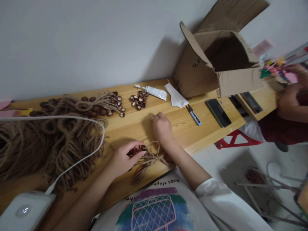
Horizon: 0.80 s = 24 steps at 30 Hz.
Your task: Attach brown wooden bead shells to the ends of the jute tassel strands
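My left hand (127,156) is closed around a brown half nut shell (142,148), its dark hollow facing up between thumb and fingers. Beside it, a knotted twine bundle (151,158) with a loop and frayed tassel lies at the table's front edge. My right hand (162,127) rests farther back on the wood, fingers curled in; what they hold, if anything, is too small to name. Behind it are a pile of nut shell halves (139,100), a white glue tube (156,92) with a thin nozzle, and blue-handled thread snips (193,115).
Braided twine pieces (69,144) heap up at left, with a white cable (72,117) across them from a white device (25,210). An open cardboard box (199,70), white paper (176,96) and a phone (218,112) stand right. Another person's hands (288,96) work at far right.
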Motion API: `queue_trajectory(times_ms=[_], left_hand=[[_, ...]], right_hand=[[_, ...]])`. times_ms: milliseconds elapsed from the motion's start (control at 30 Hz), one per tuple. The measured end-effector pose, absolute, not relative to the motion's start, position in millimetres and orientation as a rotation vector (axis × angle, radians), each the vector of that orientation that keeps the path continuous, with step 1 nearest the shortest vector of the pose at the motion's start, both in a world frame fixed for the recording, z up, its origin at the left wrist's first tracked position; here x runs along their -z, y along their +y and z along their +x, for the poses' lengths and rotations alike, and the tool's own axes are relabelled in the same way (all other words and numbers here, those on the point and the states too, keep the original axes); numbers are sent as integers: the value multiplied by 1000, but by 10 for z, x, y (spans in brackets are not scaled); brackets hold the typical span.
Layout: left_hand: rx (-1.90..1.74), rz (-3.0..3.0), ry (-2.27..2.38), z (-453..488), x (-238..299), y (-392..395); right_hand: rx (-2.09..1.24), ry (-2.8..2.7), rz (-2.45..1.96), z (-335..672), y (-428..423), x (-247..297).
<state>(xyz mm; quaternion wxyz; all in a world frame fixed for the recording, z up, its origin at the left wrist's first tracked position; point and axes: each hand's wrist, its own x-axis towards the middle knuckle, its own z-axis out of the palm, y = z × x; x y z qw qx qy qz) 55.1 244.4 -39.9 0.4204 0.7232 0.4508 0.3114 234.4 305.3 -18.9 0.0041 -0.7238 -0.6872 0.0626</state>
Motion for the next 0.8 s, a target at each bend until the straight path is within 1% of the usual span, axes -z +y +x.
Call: queue_trajectory(times_ms=[133,333,433,533,633,733,800], left_hand=[[-778,1809,1126,550,404,2438],[-774,1800,1126,548,402,2441],[-765,1797,1125,548,401,2444],[-771,1802,1132,548,401,2443],[-785,1802,1121,548,399,2444],[-790,1798,1107,552,393,2449],[-792,1797,1110,553,388,2452]], right_hand=[[-201,-2201,-2240,2315,3069,268],[-47,-1875,-2454,2930,3001,306],[20,-1773,-2446,3171,2910,313],[22,-1778,-2401,3151,2833,294],[-71,-1954,-2245,2905,2793,272],[-221,-2305,-1913,2607,2809,281],[-268,-2434,-1757,2467,2856,307]])
